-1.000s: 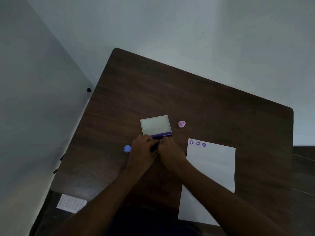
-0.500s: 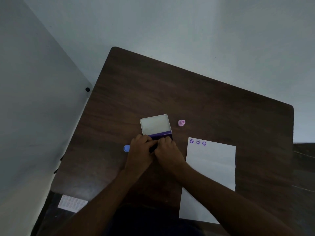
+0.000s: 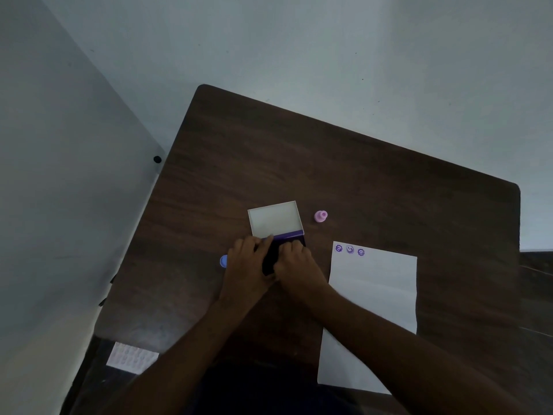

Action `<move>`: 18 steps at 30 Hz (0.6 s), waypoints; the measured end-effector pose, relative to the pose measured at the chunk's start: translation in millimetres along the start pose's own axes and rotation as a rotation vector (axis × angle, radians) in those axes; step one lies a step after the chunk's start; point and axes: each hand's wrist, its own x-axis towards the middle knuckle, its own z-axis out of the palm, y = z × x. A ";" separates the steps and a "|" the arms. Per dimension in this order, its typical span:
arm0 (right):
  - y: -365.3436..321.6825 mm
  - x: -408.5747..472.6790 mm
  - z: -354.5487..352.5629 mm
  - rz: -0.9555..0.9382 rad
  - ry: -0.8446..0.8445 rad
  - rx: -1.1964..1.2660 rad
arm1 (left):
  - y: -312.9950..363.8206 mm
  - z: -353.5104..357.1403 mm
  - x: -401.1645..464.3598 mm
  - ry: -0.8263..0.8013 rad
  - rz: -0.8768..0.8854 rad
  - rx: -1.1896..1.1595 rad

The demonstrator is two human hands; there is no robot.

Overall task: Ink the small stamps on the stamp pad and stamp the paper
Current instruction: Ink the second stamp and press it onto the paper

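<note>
Purple ink pad under both my hands, mid-inking, three prints on the sheet.

Item: right hand (image 3: 294,265), fingers curled down over the dark stamp pad (image 3: 270,259); whether they pinched a small stamp I could not tell, it was hidden. Left hand (image 3: 247,265), fingers bent against the pad's left edge, apparently steadying it. Pad's white lid (image 3: 274,218) stood open behind. Blue stamp (image 3: 223,261) lay just left of my left hand; pink stamp (image 3: 320,216) right of the lid. Paper (image 3: 371,310) lay to the right, three purple prints (image 3: 349,250) along its top edge. Step judged: inking. Next move called for a short lift rightward to blank paper beside the prints. Table (image 3: 359,175) offered open room beyond; its left edge was near.
</note>
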 end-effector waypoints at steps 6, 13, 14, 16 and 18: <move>1.7 1.6 1.3 0.005 0.009 0.007 | 0.1 -1.8 -0.3 0.029 0.008 0.003; 2.7 1.6 1.8 0.002 -0.003 0.004 | 0.4 -1.6 1.6 0.004 0.005 0.027; 2.5 1.2 2.4 0.000 0.002 0.003 | 0.0 -1.6 1.4 0.006 0.007 0.035; 2.6 1.5 3.6 -0.007 0.010 -0.009 | -0.3 -1.7 0.8 0.014 0.008 0.037; 3.1 2.1 4.3 -0.004 0.012 0.004 | -0.2 -2.6 0.6 0.020 0.005 0.030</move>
